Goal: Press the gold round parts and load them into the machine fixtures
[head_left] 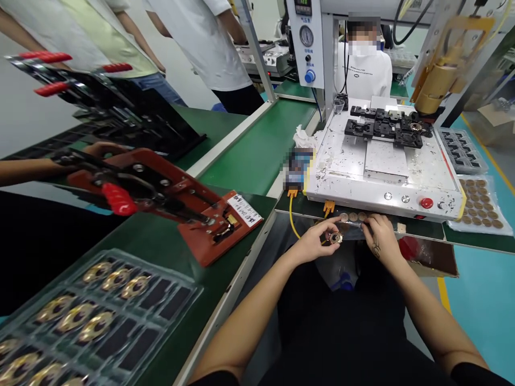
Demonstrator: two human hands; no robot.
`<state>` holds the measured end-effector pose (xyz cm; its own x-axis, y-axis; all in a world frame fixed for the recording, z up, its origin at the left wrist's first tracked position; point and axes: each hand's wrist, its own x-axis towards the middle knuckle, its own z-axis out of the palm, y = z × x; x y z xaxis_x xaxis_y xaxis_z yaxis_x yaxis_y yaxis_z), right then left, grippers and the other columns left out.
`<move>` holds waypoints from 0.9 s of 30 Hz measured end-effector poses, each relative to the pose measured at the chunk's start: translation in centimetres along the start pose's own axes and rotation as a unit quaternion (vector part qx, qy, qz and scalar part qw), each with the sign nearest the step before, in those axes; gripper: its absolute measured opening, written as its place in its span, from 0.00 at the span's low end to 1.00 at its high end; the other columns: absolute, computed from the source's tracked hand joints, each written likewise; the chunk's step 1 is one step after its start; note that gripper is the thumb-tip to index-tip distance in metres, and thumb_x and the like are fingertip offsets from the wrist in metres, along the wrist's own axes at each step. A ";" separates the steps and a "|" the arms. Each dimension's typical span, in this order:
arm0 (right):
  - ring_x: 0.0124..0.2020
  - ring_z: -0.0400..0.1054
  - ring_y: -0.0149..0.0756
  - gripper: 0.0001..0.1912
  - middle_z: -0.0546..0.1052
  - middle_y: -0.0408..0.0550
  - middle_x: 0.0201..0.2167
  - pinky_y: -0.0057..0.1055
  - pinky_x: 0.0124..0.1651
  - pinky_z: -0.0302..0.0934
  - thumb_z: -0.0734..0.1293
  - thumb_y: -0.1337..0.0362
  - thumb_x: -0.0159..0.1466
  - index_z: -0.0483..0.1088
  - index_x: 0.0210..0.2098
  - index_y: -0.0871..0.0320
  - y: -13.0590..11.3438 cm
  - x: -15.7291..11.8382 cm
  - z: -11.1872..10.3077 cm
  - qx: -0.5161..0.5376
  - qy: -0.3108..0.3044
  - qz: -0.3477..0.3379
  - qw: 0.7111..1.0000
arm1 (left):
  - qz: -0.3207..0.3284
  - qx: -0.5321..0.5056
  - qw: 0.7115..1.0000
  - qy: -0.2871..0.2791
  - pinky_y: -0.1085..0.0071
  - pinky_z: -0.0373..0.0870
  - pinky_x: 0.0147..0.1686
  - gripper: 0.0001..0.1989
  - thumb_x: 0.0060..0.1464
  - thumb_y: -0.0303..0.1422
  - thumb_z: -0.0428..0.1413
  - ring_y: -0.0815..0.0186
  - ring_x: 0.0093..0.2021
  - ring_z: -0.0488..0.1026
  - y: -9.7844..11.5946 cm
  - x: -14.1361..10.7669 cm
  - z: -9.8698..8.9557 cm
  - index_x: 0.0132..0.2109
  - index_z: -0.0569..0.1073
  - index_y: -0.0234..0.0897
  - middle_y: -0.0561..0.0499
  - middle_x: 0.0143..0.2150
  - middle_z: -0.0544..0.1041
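Between the thumb and fingers of my left hand (316, 241) is a small gold ring-shaped metal part (335, 237), held just off the bench's front edge. My right hand (380, 236) is closed with its fingertips together at the edge, beside a short row of round brown discs (353, 217). Whatever those fingertips pinch is too small to make out. Directly behind both hands stands the white machine base (346, 190), carrying black fixture blocks (386, 126) with a gold part seated at their right.
A co-worker's hand rests on a red-brown clamp fixture (161, 182) at left. A clear tray (161, 321) of gold parts lies nearer. Right of the machine are a sheet of brown discs (478, 203) and a tray of black parts (462, 150). A yellow cable (292, 217) hangs left.
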<state>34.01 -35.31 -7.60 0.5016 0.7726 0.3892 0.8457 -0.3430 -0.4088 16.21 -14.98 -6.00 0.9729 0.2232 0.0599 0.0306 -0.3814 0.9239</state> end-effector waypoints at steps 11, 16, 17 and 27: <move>0.49 0.70 0.52 0.15 0.79 0.59 0.48 0.46 0.51 0.65 0.62 0.61 0.79 0.79 0.56 0.58 -1.8 1.1 2.8 -0.049 0.025 -0.083 0.995 | -0.040 -0.098 0.989 -0.102 0.69 0.74 0.38 0.17 0.52 0.35 0.68 0.70 0.35 0.76 -1.0 2.9 0.0 0.48 0.76 0.36 0.34 0.75 0.70; 0.47 0.70 0.49 0.15 0.80 0.58 0.47 0.44 0.48 0.64 0.64 0.60 0.79 0.80 0.56 0.57 -0.4 1.3 3.9 -0.054 0.037 -0.131 0.989 | -0.065 -0.151 0.978 -0.130 0.69 0.74 0.37 0.17 0.52 0.35 0.69 0.72 0.34 0.77 -1.3 2.9 -0.6 0.46 0.76 0.35 0.31 0.79 0.64; 0.48 0.70 0.49 0.14 0.81 0.58 0.49 0.44 0.48 0.64 0.65 0.61 0.79 0.80 0.56 0.56 0.1 1.2 4.1 -0.052 0.040 -0.143 0.987 | -0.069 -0.156 0.976 -0.138 0.69 0.75 0.37 0.17 0.52 0.35 0.70 0.71 0.35 0.78 -1.4 2.9 -0.8 0.47 0.76 0.36 0.31 0.79 0.63; 0.45 0.78 0.41 0.14 0.86 0.51 0.44 0.38 0.47 0.69 0.66 0.71 0.76 0.82 0.53 0.53 1.6 -3.0 6.7 -0.006 0.082 -0.233 0.969 | -0.070 -0.191 0.963 -0.176 0.72 0.76 0.40 0.17 0.55 0.36 0.70 0.69 0.40 0.82 -1.9 2.7 -1.4 0.48 0.78 0.35 0.30 0.83 0.53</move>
<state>32.67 -34.59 -14.98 0.0860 0.7500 0.6558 0.9888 0.0163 -0.1483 18.48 -12.34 -7.09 0.9848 -0.0951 -0.1454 0.1463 0.0022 0.9892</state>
